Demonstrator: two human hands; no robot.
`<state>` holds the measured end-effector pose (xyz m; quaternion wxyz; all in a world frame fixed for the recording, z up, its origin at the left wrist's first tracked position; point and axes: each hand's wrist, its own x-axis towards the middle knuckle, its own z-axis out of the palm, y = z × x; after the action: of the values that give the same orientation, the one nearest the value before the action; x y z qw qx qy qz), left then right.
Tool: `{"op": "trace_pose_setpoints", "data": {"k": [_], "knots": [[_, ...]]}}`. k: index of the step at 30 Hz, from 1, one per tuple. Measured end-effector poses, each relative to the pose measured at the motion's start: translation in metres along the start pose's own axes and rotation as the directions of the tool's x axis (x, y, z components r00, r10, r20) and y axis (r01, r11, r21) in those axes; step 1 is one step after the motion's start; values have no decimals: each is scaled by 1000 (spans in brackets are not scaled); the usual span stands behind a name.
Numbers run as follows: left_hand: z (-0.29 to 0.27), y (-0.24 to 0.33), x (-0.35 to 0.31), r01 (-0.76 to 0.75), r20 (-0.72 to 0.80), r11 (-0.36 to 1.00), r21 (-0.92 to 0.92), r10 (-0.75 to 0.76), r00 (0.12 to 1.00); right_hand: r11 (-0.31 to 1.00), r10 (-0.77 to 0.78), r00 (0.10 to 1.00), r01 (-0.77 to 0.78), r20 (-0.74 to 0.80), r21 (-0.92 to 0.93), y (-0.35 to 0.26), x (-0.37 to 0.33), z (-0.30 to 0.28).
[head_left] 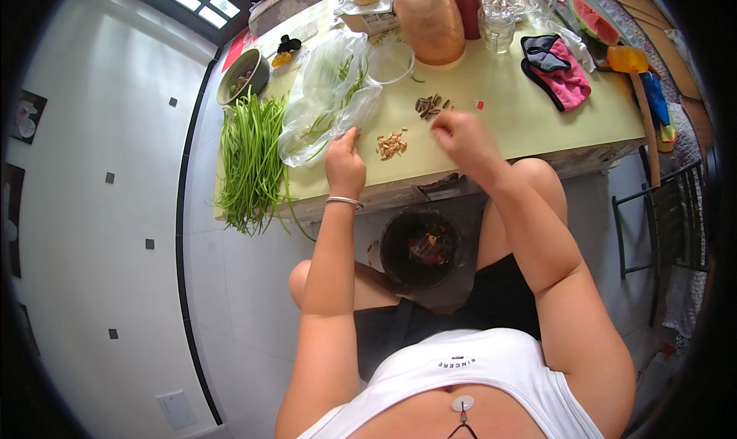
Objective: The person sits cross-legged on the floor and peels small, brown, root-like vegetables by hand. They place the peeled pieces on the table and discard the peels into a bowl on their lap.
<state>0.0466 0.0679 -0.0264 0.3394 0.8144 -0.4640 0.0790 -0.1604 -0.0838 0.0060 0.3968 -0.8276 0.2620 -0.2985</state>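
Observation:
A small pile of dark, unshelled seeds (430, 107), which look like sunflower seeds, lies on the yellow-topped table (530, 135). Nearer to me is a heap of pale shelled kernels (391, 144). My right hand (467, 143) hovers just right of both piles, slightly blurred, with its fingers curled in a pinch. My left hand (345, 162) is left of the kernels, at the near corner of a clear plastic bag (326, 93) with green stalks inside. Its fingers are drawn together; whatever is between them is hidden. A bundle of long green stalks (252, 159) spreads beside the bag.
Below the table edge, a black bin (391, 243) with scraps stands between my legs. Along the back are a bowl (244, 78), a large orange-tinted jar (430, 24) and a glass cup (499, 32). Pink-and-black cloth (564, 78) and a mallet (629, 61) lie right.

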Motion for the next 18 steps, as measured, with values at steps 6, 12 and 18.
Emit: {"op": "trace_pose_setpoints", "data": {"k": [6, 12, 18], "knots": [[17, 9, -20, -106, -67, 980, 166, 119, 991, 851, 277, 950, -313, -146, -421, 10, 15, -23], [15, 14, -27, -9, -55, 994, 111, 16, 998, 780, 330, 939, -329, -97, -532, 16, 17, -13], [12, 17, -17, -43, 39, 998, -51, 45, 998, 784, 285, 957, -268, -59, -559, 17, 20, -2]]}}
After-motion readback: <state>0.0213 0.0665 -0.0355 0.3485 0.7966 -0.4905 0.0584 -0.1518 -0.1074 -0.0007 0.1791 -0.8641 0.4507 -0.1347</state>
